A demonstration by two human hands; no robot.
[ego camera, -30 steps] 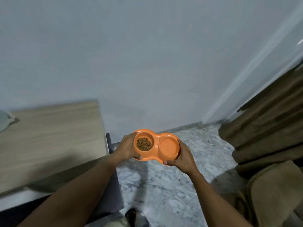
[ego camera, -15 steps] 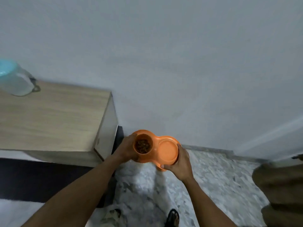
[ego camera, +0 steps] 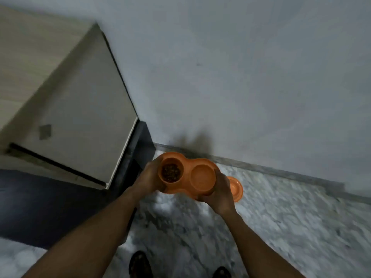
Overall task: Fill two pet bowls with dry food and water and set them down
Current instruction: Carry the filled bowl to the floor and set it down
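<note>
I hold an orange double pet bowl (ego camera: pixel 192 167) above the marble floor, close to the wall. Its left cup holds brown dry food (ego camera: pixel 170 173); whether its right cup (ego camera: pixel 202 174) holds water I cannot tell. My left hand (ego camera: pixel 147 178) grips the bowl's left end, my right hand (ego camera: pixel 219 192) grips its right end from below. A second orange bowl (ego camera: pixel 235 187) rests on the floor just behind my right hand, mostly hidden.
A wooden cabinet (ego camera: pixel 76 109) stands at the left against the grey wall (ego camera: pixel 241 67), with a dark base (ego camera: pixel 40 203) below it. Marble floor (ego camera: pixel 291 213) stretches to the right. My feet (ego camera: pixel 138 263) show at the bottom edge.
My view has tilted down and the bowl has come lower, toward the floor by the wall. A second orange bowl on the floor has come into sight. Both hands keep their grip.
</note>
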